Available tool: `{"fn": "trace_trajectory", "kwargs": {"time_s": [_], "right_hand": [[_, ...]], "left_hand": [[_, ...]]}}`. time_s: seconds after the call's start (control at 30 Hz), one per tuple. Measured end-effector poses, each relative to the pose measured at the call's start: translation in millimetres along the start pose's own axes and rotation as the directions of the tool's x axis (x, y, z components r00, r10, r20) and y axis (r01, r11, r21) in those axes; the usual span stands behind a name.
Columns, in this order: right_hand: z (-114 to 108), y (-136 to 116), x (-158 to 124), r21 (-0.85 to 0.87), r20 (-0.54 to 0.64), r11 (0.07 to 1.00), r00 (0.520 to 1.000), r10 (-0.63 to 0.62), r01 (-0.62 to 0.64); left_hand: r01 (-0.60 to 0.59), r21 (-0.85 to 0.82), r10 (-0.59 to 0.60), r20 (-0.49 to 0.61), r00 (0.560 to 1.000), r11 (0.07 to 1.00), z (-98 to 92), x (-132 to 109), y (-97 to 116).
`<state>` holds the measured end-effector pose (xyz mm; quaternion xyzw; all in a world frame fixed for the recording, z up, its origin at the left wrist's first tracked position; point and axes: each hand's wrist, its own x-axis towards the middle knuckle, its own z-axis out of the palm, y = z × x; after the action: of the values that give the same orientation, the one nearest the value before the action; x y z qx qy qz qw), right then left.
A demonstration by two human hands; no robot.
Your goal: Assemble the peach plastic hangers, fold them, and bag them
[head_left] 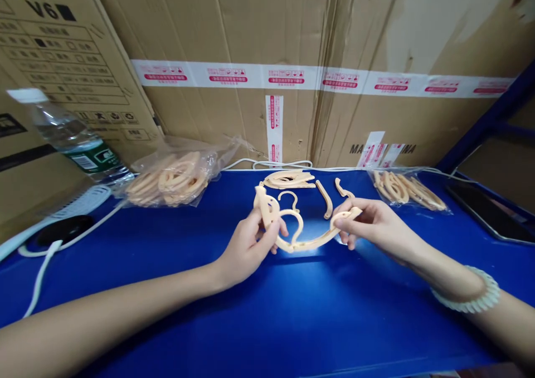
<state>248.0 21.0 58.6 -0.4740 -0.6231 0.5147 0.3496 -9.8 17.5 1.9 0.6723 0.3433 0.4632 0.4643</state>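
Observation:
Between my two hands is a beige plastic folding hanger [313,243], raised above the blue tabletop, its curved hook at the middle. My left hand [251,244] is closed around its left arm, thumb in front. My right hand [374,224] pinches the tip of the right arm. Just behind it on the table lie a loose hook [289,195], a curved arm piece [324,199] and another small arm piece [341,188], partly hidden by my right hand. A pile of folded hangers [288,179] lies farther back.
At the left are a clear bag of hangers [171,180], a water bottle [79,138] and a black round device [67,230] with white cables. On the right lie another bag of hangers [407,189] and a dark phone [493,211]. Cardboard boxes [234,121] wall off the back.

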Motion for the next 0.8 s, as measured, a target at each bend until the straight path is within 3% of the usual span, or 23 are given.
{"fn": "trace_trajectory", "kwargs": {"time_s": [0.13,0.23,0.3,0.37,0.47,0.53,0.6,0.67,0.8], "right_hand": [[-9,7,6,0.166,-0.181,0.980,0.981,-0.075,0.106],[-9,12,10,0.267,-0.259,0.953,0.963,-0.071,0.142],[-4,15,10,0.296,-0.224,0.949,0.974,-0.041,0.108],[4,19,8,0.287,-0.136,0.956,0.990,-0.019,0.058],[18,22,2,0.216,-0.023,0.975,0.999,-0.043,0.047],[25,21,-1,0.147,-0.002,0.984,0.995,-0.103,0.102],[29,19,-4,0.083,-0.010,0.980,0.984,-0.180,0.180],[31,17,-5,0.032,-0.008,0.968,0.968,-0.249,0.249],[34,18,-9,-0.049,0.042,0.943,0.944,-0.328,0.330]], "left_hand": [[-0.100,0.018,0.102,-0.197,0.975,0.995,-5.4,6,-6],[-0.086,0.041,0.092,-0.206,0.974,0.995,-9.9,8,-3],[-0.069,0.042,0.073,-0.098,0.992,0.997,-11.5,7,3],[-0.041,0.038,0.037,0.104,0.994,0.998,-11.4,5,12],[0.081,-0.050,-0.055,0.397,0.916,0.995,-8.3,2,19],[0.211,-0.144,-0.115,0.494,0.862,0.967,-4.9,1,19],[0.338,-0.200,-0.195,0.516,0.834,0.920,-0.9,0,15],[0.411,-0.201,-0.277,0.478,0.834,0.889,3.1,0,11],[0.398,-0.088,-0.322,0.443,0.837,0.913,7.3,-3,11]]}}
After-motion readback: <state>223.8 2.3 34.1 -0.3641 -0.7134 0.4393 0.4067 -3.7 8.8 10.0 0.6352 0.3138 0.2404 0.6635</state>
